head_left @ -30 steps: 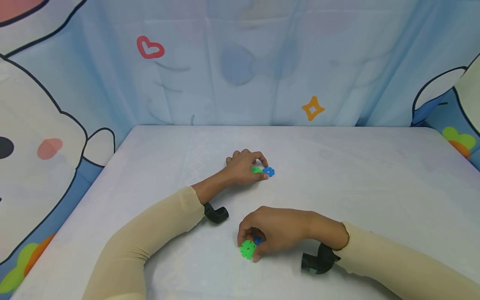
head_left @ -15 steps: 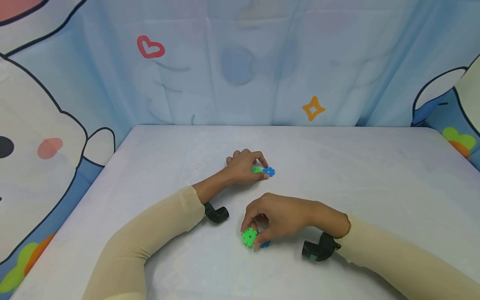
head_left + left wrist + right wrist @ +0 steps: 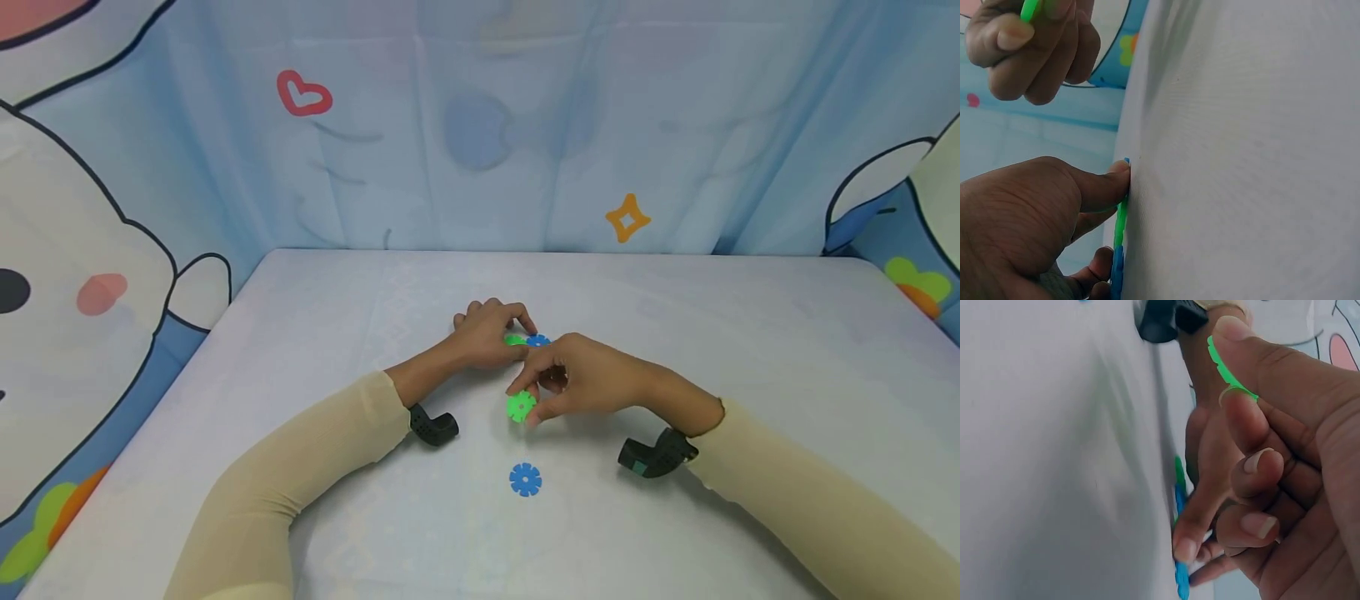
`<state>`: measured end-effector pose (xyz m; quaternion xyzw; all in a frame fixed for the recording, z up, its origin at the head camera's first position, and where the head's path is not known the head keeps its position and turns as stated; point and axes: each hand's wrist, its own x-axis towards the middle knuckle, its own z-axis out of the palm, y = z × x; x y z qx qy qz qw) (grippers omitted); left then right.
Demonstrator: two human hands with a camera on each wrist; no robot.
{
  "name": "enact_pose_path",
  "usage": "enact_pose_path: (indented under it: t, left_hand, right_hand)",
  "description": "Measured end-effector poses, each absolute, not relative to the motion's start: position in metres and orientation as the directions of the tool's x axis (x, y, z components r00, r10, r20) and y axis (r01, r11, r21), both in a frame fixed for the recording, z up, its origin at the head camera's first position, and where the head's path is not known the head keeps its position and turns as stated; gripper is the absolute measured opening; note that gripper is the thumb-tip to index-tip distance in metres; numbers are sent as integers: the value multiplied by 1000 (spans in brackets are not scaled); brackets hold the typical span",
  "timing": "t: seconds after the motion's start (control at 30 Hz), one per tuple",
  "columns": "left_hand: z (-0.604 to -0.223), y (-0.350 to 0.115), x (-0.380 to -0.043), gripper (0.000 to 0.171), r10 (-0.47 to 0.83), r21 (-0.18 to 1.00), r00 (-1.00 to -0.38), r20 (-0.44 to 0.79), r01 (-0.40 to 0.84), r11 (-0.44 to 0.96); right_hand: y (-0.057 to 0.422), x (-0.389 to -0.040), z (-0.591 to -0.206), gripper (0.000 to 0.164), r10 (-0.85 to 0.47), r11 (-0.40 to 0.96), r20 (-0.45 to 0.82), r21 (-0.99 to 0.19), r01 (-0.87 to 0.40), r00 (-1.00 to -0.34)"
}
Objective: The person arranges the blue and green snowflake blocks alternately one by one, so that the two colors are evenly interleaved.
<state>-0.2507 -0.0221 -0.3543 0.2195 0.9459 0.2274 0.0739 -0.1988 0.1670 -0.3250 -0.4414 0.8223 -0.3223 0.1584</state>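
Observation:
My left hand [image 3: 486, 337] lies low at the table's middle, thumb and index finger holding a joined group of notched plastic discs. In the head view a green disc [image 3: 514, 340] and a blue disc [image 3: 537, 339] of it show between them; the left wrist view has the group's green part [image 3: 1120, 225] and blue part [image 3: 1117, 269] edge-on at the cloth. Raised in front of it, my right hand [image 3: 592, 375] pinches a loose green notched disc [image 3: 520, 407] by its edge, between thumb and index finger. A loose blue notched disc [image 3: 526, 480] lies flat nearer me.
A white cloth covers the table [image 3: 750, 400]. Behind it hangs a light blue printed curtain [image 3: 525, 125]. Black wrist cameras stick out below the left cuff [image 3: 433, 427] and the right cuff [image 3: 656, 454], close over the table.
My right hand has moved away from me toward the left hand, carrying the green disc up. The blue disc that it partly covered now lies uncovered on the table. The left hand stays put.

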Motion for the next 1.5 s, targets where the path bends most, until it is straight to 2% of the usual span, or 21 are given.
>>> enact_pose_path:
  t: [0.3,0.5,0.63,1.0,1.5]
  left_hand:
    - [-356,-23,-252,25,448,461,-894,-26,387,799]
    - [-356,-22,-251,29,440,459,-897,-37,376,805]
    - [-356,-21,-251,30,429,448,-902,-50,364,816]
    - [-355,-21,-251,30,428,448,-902,-54,362,818]
    - [-356,-19,-251,30,420,446,-905,-65,350,824]
  right_hand:
    - [186,-224,-331,25,-688,444,131,-702,-557,-714]
    - [200,-241,-340,30,-531,562,172,-660,-498,-829]
    - [209,-251,-348,31,-459,639,160,-624,-449,-874]
    - [217,-261,-361,29,-441,686,130,-590,-427,-888]
    - [213,-258,-359,32,-417,759,71,-522,-390,-906]
